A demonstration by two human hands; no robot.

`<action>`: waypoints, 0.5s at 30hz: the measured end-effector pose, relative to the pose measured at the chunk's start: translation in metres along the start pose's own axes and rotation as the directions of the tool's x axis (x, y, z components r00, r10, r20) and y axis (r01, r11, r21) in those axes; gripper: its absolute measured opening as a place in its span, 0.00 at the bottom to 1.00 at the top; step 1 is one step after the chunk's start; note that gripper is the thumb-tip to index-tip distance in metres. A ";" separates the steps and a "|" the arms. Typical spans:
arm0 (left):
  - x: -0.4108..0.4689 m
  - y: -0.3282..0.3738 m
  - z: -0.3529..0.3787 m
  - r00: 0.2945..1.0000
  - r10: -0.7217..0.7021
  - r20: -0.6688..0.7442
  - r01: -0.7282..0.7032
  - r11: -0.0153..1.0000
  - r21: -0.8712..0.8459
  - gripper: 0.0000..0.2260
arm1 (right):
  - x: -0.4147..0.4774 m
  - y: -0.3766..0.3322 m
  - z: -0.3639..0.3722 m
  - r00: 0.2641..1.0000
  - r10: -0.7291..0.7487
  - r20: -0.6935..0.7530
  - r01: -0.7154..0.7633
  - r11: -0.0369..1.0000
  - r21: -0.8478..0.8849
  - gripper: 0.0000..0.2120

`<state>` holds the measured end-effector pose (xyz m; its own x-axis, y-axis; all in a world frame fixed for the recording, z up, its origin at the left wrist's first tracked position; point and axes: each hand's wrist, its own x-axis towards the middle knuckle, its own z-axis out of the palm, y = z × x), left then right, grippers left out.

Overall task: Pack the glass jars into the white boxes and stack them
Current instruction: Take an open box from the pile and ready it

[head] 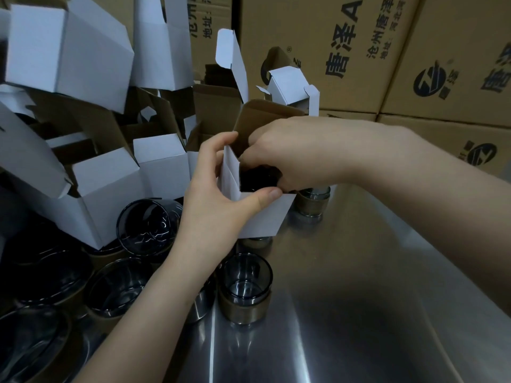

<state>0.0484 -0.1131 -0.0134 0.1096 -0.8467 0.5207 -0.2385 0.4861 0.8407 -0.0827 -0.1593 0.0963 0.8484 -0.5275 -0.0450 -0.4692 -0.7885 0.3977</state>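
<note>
Head view: the left hand (218,194) clamps the open white box (262,217) upright on the steel table (359,299), thumb across its near wall. The right hand (293,156) curls its fingers into the mouth, pinching the dark glass jar (257,180) inside. This looks like the loading step; next, let go and fold the flaps (265,117). Roughly eight loose jars (244,288) wait near-left, with about seven spare boxes (107,189) far-left.

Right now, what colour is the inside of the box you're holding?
Brown cardboard inside the box, white outside; seen best in the head view.
</note>
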 end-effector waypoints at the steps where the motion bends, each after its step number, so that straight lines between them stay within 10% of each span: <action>1: 0.000 0.000 -0.001 1.000 -0.004 -0.003 0.004 1.000 -0.001 0.36 | -0.002 0.001 0.001 1.000 0.000 -0.020 0.001 1.000 0.030 0.08; 5: 0.000 0.000 -0.004 0.999 -0.030 -0.015 0.030 0.999 -0.026 0.34 | -0.021 0.009 0.004 0.976 0.111 -0.186 -0.039 0.935 0.352 0.20; 8: 0.003 -0.002 -0.006 0.997 -0.056 -0.047 0.052 0.996 -0.072 0.29 | -0.038 0.010 0.017 0.829 0.406 -0.384 -0.054 0.742 0.668 0.15; 12: 0.006 -0.006 -0.008 0.995 -0.092 -0.036 0.087 0.987 -0.133 0.28 | -0.043 0.003 0.050 0.567 0.797 -0.210 0.084 0.198 0.977 0.14; 15: 0.006 -0.007 -0.008 0.995 -0.101 -0.022 0.097 0.986 -0.137 0.27 | -0.034 -0.003 0.075 0.563 0.825 0.056 0.095 -0.131 0.987 0.07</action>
<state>0.0584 -0.1199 -0.0153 0.1540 -0.8864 0.4366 -0.0918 0.4271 0.8995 -0.1289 -0.1626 0.0279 0.0771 -0.9648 0.2515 -0.1002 -0.2585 -0.9608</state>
